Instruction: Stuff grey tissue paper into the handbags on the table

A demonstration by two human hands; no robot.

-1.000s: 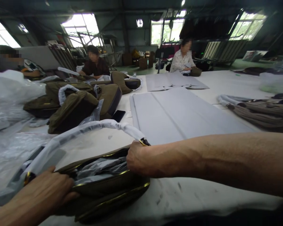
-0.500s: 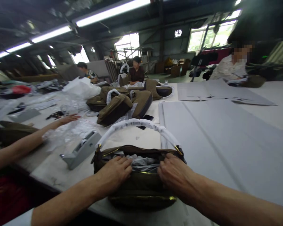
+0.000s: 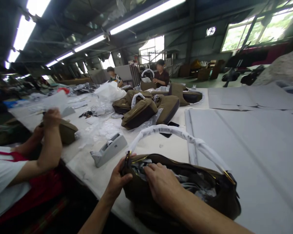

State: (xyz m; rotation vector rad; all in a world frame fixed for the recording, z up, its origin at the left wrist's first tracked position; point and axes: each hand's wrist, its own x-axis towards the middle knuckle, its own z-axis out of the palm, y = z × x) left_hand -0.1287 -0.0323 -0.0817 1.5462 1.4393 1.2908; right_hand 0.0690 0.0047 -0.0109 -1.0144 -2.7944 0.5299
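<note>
An olive-brown handbag (image 3: 217,203) lies on the white table (image 3: 161,146) right in front of me, its mouth open and stuffed with grey paper. Its handle (image 3: 175,133) is wrapped in white plastic and arches above it. My left hand (image 3: 119,178) grips the bag's left end by the zipper edge. My right hand (image 3: 161,185) rests on the open mouth, fingers on the paper stuffing near the left end.
A grey tape dispenser (image 3: 109,150) sits just left of the bag. A pile of olive bags (image 3: 146,107) and a dark phone (image 3: 169,125) lie behind. Grey paper sheets (image 3: 246,136) cover the right. A person (image 3: 39,152) at my left handles another bag; others sit farther back.
My view swung left and up. My right hand crossed from the bag's right end to its left, beside my left hand. The person at my left drew their arm back to a bag.
</note>
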